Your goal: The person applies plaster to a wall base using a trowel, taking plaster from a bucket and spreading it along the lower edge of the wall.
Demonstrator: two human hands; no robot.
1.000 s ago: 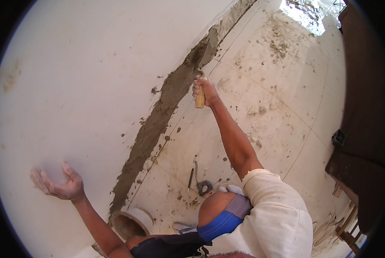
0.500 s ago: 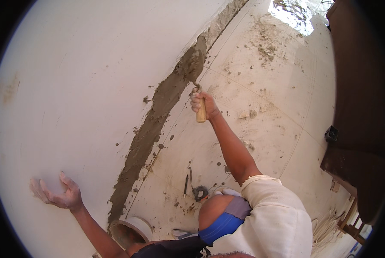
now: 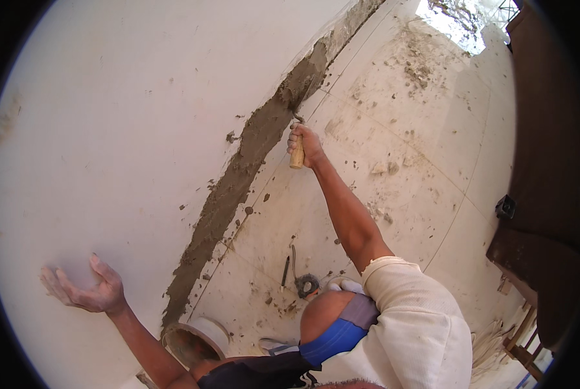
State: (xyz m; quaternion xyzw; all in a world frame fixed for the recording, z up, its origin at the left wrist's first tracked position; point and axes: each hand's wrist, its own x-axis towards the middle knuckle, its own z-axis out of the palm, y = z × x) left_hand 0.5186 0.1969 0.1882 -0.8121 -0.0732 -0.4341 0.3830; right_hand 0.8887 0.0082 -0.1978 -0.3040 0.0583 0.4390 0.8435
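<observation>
My right hand (image 3: 308,144) is closed around the wooden handle of a trowel (image 3: 296,159). Its blade lies against the upper part of a strip of wet grey mortar (image 3: 228,188) along the foot of the white wall (image 3: 121,142); the blade blends with the mortar and is hard to make out. At lower left, my left hand (image 3: 89,288) is empty, fingers apart and curved, beside the wall; whether it touches the wall I cannot tell. Below the strip's near end a round bucket (image 3: 212,334) lies partly behind my left arm.
Mortar crumbs (image 3: 386,168) litter the pale tiled floor. Close to my knee lie a dark pen-like stick (image 3: 284,272) and a small dark coil (image 3: 307,284). A large brown covered piece (image 3: 549,129) stands along the right, with a small black box (image 3: 505,206) at its edge.
The trowel blade, earlier showing its broad face over the mortar, has turned and is now hardly visible against it. My left hand stays open by the wall. The whole view has shifted slightly.
</observation>
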